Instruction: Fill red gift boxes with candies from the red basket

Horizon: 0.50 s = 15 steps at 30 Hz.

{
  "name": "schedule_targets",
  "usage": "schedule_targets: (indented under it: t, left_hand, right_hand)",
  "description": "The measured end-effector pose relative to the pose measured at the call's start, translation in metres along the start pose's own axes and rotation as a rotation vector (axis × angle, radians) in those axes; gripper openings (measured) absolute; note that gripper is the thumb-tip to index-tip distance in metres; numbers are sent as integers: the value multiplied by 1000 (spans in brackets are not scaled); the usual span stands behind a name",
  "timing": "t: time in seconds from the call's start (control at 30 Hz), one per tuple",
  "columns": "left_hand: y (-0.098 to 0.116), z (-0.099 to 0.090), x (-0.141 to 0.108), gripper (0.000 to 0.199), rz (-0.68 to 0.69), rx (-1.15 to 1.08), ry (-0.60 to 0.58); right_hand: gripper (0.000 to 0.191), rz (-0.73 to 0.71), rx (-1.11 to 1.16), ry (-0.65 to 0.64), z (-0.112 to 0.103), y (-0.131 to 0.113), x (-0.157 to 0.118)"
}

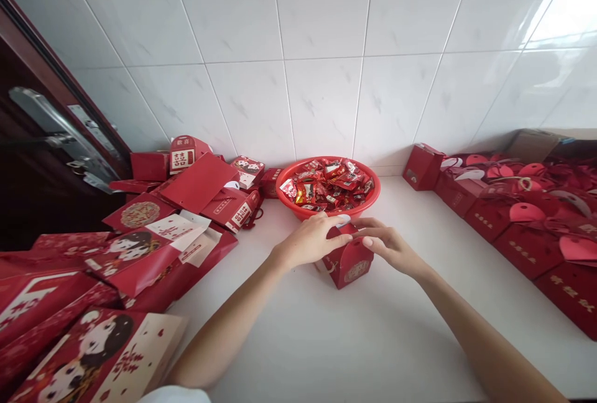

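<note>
A small red box [353,265] with a gold round emblem stands on the white table [326,341]. My left hand [313,240] reaches over its upper left side, thumb and fingers at the top flaps, closed on the box's top. From the other side my right hand [388,245] touches the top edge with thumb and fingertips, also closed on it. The fingers partly hide the top of the box. Just behind the hands sits a red basin [285,201] full of wrapped candies [326,185].
Flat and folded red boxes [140,244] are heaped on the left, near a dark door with a metal handle [60,123]. Rows of closed red boxes [522,235] line the right side. A tiled wall [321,92] stands behind.
</note>
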<state>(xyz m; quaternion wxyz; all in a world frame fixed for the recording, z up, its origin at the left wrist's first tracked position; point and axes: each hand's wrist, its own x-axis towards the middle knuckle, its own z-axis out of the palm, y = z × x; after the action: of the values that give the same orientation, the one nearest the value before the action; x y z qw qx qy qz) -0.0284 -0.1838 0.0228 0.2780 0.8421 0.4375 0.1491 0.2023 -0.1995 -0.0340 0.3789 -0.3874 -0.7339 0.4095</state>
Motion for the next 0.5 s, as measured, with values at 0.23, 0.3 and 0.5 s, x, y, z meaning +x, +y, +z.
schedule_targets:
  t: [0.23, 0.3, 0.5]
  left_hand:
    - [-3, -6, 2, 44, 69, -54, -17]
    - [-3, -5, 3, 43, 69, -47, 6]
    - [1, 3, 3, 45, 31, 49, 78]
  right_hand:
    - [31, 52, 269, -205, -17, 7, -3]
    - [31, 35, 310, -261, -21, 8, -3]
    - [32, 11, 304, -243, -21, 9, -3]
